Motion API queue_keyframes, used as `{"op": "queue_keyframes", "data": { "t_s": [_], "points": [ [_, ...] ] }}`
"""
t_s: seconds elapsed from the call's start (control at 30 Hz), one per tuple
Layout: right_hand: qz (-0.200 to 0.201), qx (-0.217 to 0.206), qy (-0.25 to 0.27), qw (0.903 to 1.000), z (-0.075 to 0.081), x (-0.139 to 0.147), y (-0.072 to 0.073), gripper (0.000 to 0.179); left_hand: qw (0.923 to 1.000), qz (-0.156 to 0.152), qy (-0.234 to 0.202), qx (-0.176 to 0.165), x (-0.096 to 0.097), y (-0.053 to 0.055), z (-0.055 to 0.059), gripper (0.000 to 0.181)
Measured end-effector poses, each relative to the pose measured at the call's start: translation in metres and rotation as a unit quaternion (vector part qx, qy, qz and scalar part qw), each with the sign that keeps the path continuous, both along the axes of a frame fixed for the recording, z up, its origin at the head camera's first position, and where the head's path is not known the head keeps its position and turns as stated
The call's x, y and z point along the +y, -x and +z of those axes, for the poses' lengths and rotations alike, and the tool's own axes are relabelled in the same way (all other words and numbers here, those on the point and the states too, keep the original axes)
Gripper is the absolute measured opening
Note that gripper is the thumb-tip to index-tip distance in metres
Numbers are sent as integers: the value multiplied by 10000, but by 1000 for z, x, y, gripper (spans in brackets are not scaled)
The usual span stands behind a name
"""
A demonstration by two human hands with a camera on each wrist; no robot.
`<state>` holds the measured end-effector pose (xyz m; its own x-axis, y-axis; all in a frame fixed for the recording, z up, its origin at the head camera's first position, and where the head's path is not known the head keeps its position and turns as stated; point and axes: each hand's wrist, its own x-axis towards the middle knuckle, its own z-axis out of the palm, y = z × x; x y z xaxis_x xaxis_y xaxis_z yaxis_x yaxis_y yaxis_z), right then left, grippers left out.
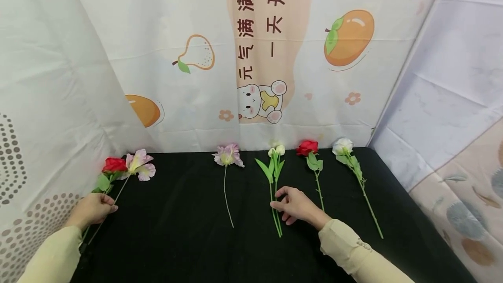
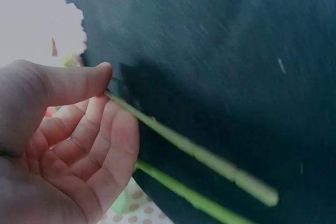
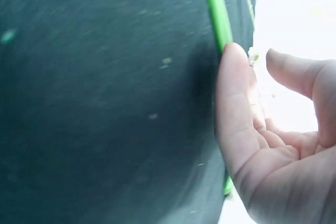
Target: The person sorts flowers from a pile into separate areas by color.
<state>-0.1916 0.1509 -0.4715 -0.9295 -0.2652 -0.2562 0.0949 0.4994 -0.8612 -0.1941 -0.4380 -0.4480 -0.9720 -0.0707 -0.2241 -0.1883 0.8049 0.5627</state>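
Tulip stem (image 1: 275, 204) lengthwise, bloom rearward

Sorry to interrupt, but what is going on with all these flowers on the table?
A person is handling artificial flowers laid on a black tabletop. The left hand grips the stems of a red rose and a pink flower at the left edge. The right hand touches the stem of the white-bud flower with its fingertips. A purple flower, another red rose and a white rose lie untouched in the row.
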Motion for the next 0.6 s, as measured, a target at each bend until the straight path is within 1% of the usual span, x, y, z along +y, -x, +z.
{"op": "queue_keyframes", "data": {
  "t_s": [0.1,0.17,0.27,0.4,0.47,0.6],
  "points": [
    [158,163,84,9997,8,-2,1,38,9984,179,-543,10,6,-1,1,29],
    [244,335,52,9991,13,-5,2,37,9950,329,-943,-1,11,-1,2,32],
    [365,613,-33,9974,18,-10,5,35,9877,549,-1461,-70,19,-3,2,33],
    [491,739,-73,9960,22,-17,7,32,9801,685,-1854,-177,31,-7,6,39],
    [571,748,-68,9955,23,-20,7,30,9779,684,-1968,-185,38,-9,8,42],
    [656,795,-2,9947,25,-26,5,26,9735,672,-2184,-85,54,-11,11,45]
  ]
}}
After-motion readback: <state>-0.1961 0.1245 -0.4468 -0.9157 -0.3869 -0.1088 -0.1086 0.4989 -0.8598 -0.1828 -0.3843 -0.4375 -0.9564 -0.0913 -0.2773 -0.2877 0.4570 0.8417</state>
